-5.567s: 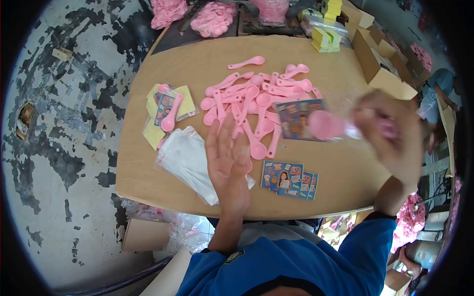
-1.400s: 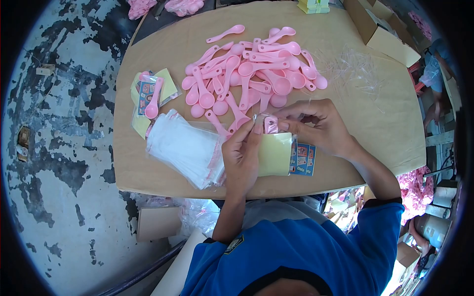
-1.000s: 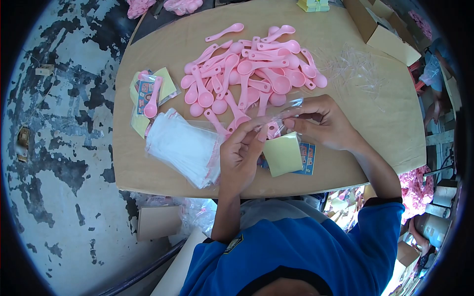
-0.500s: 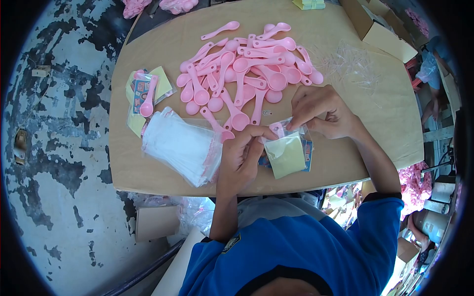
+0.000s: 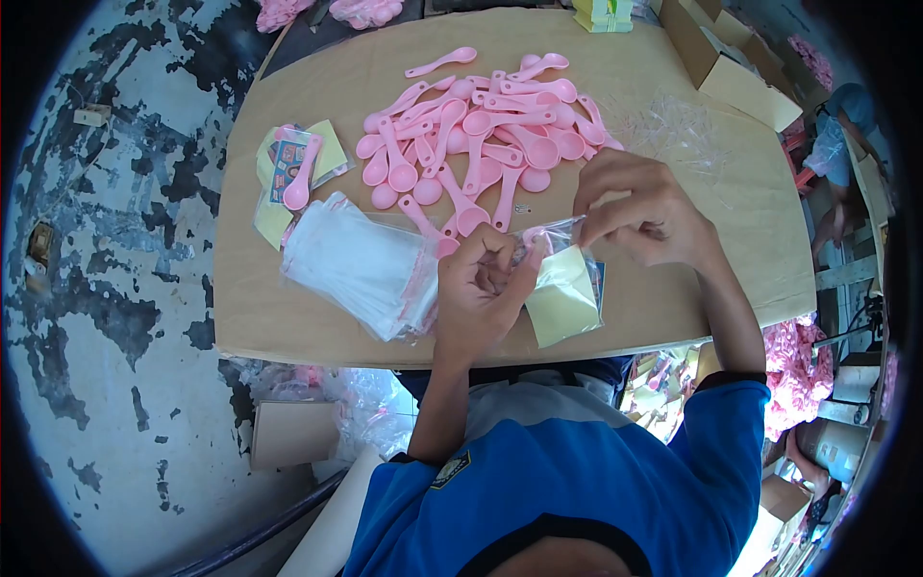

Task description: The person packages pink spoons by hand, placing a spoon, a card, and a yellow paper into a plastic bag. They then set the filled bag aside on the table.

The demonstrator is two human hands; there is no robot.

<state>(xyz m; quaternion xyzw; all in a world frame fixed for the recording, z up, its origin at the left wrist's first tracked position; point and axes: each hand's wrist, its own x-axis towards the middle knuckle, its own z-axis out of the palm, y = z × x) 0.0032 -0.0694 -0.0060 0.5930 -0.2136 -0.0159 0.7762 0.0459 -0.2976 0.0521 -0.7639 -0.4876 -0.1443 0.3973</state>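
Head view: A worker's bare hands grip a clear plastic bag [image 5: 565, 300] near the tabletop's [image 5: 385, 356] front edge, between a sheaf of clear bags [image 5: 361, 260] and the right forearm. The bag's top end points away from the wearer toward the spoon pile, its long axis running outward from the body and leaning slightly left.

The left hand's [image 5: 481, 293] fingers are clamped on the bag's upper left corner. The right hand's [image 5: 639, 212] thumb and forefinger meet at its upper right corner; whether they are closed on the film cannot be told.

One bag is in hand, with one yellow card [image 5: 562, 306] visible inside. One sheaf lies at left; one loose pink spoon [image 5: 440, 62] sits beyond the heaped pink spoons [image 5: 473, 219], which overlap too much to count. One open cardboard box [image 5: 733, 72] stands at upper right.

Half a second earlier, blue printed cards [image 5: 601, 277] showed on both sides of the bag; now only a strip remains at its right. The right fingers have shifted outward along the top edge.
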